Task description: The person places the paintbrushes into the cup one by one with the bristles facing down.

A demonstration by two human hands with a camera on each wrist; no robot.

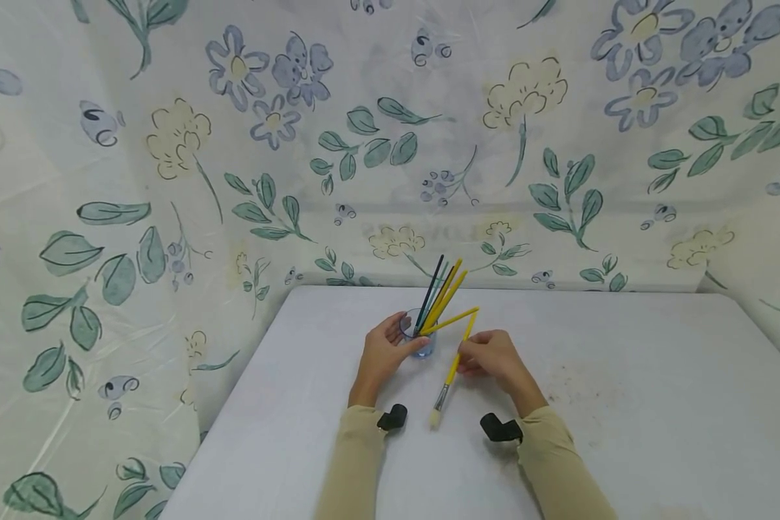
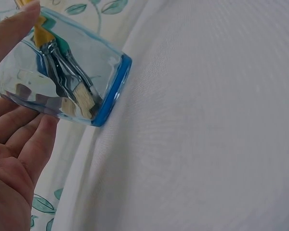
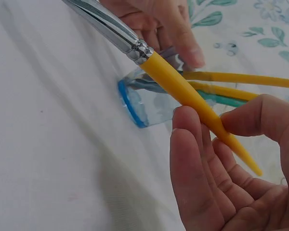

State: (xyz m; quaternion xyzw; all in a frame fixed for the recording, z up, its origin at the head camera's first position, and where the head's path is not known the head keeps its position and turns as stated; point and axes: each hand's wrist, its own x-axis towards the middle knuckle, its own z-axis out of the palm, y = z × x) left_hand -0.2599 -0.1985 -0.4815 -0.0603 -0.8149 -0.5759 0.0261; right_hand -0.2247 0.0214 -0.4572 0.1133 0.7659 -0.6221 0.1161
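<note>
My left hand (image 1: 378,355) holds a clear glass (image 1: 423,352) with a blue base (image 2: 113,91), thumb on one side and fingers on the other. Several paintbrushes (image 1: 451,292) stand in it bristles down, with yellow, green and dark handles. One yellow handle (image 1: 453,319) leans far out to the right over the rim. Beside the glass, my right hand (image 1: 496,359) pinches a flat paintbrush (image 3: 176,86) by its yellow handle between thumb and fingers. Its pale bristles (image 1: 435,419) point down toward me, and its metal ferrule (image 3: 108,24) shows in the right wrist view.
A white cloth (image 1: 299,404) covers the table. Faint brownish specks (image 1: 581,386) mark it to the right of the right hand. Behind the far edge hangs a floral sheet (image 1: 377,188), which also runs along the left side.
</note>
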